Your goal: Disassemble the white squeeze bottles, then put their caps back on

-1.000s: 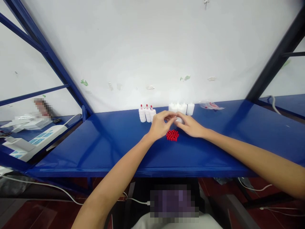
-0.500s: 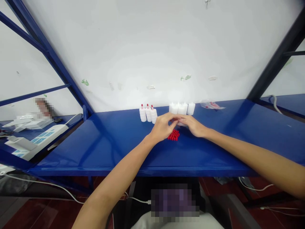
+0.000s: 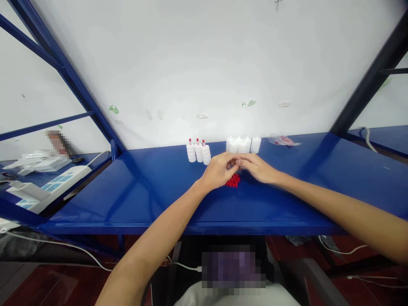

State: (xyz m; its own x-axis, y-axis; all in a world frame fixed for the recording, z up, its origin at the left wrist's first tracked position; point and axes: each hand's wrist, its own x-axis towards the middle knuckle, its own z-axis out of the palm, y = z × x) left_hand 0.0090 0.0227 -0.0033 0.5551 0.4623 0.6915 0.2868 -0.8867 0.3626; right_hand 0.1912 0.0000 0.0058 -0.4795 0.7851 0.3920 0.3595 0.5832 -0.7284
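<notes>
My left hand (image 3: 219,170) and my right hand (image 3: 259,168) meet over the blue table (image 3: 153,187), their fingers curled together. Whatever lies between the fingertips is hidden or too small to name. Just below them is a cluster of small red caps (image 3: 233,182), partly covered by my left hand. Behind and left of my hands stand white bottles with red tips (image 3: 198,152). Several white bottles without red tips (image 3: 244,145) stand directly behind my hands, near the wall.
A clear plastic bag with red marks (image 3: 284,140) lies at the back right of the table. On the left, beyond the blue frame (image 3: 78,94), are a white power strip (image 3: 63,182) and white boxes (image 3: 44,163). A white wall (image 3: 197,63) rises behind.
My right hand's fingers have curled in closer against my left hand's fingertips. The white item partly seen beneath my hands before no longer shows. The bottles and caps have not visibly moved.
</notes>
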